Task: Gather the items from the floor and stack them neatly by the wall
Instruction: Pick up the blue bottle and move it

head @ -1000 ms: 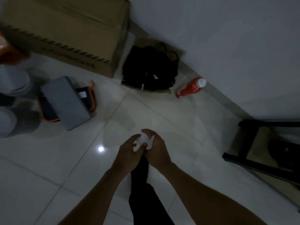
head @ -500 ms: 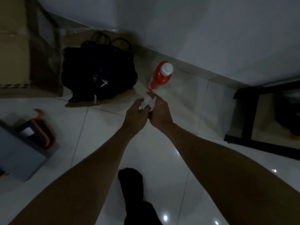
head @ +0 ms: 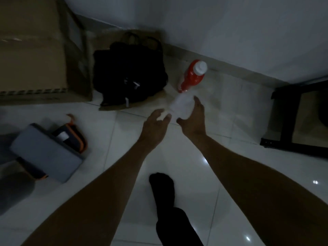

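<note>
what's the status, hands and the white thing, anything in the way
Right hand grips pale white item, left hand open beside it. Red bottle just ahead by wall.

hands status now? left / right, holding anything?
Left hand: open, fingers loosely curled, holding nothing.
Right hand: holds the clear plastic container, fingers curled round it.

Single head-worn wide-angle view, pitched steeply down toward floor and wall base.

Both forearms enter from 6 o'clock, filling the lower frame at close range. Tiled floor (head: pixel 99 132) occupies the centre; wall (head: pixel 230 32) spans 12 to 2 o'clock; cardboard box (head: pixel 32 55) at 10 o'clock. Edges curve noticeably. No second view.
</note>
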`<state>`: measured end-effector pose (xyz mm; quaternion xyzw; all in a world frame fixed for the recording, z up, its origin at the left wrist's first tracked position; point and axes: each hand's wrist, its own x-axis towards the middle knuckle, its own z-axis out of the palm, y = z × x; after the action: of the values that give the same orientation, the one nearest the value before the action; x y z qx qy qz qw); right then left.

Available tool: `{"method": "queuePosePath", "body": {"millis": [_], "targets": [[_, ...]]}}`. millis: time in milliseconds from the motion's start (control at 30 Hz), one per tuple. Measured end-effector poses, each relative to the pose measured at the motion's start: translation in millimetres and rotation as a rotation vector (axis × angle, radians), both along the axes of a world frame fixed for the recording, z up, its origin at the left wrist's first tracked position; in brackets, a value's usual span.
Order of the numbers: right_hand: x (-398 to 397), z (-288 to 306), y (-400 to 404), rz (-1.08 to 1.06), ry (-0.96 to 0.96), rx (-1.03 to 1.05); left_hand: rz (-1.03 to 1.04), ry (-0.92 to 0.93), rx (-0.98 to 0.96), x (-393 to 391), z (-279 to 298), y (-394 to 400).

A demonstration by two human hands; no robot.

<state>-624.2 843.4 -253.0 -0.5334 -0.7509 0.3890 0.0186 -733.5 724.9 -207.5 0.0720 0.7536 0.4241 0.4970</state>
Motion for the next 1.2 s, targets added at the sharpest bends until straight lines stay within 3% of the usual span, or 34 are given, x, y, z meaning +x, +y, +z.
{"method": "queuePosePath", "body": {"millis": [167,433,633,833,1033,1200], "targets": [[-17,87,-90,-0.115,0.004,-0.144,0.042,0.005,0.053,-16,51,-103],[-93,171,-288,0.222,0.193,-0.225,0.251,0.150,0.082,-63,117,-274],[-151,208,-443,0.439,0.319,-0.252,0.566,0.270,0.066,-94,164,-421],[-177,208,-594,0.746,0.289,-0.323,1.000,0.336,0.063,-88,195,-578],[-183,187,-745,0.935,0.225,-0.425,1.328,0.418,-0.044,-64,183,-743],[-178,144,-855,1.134,0.046,-0.470,1.349,0.478,-0.270,-32,132,-860]]}}
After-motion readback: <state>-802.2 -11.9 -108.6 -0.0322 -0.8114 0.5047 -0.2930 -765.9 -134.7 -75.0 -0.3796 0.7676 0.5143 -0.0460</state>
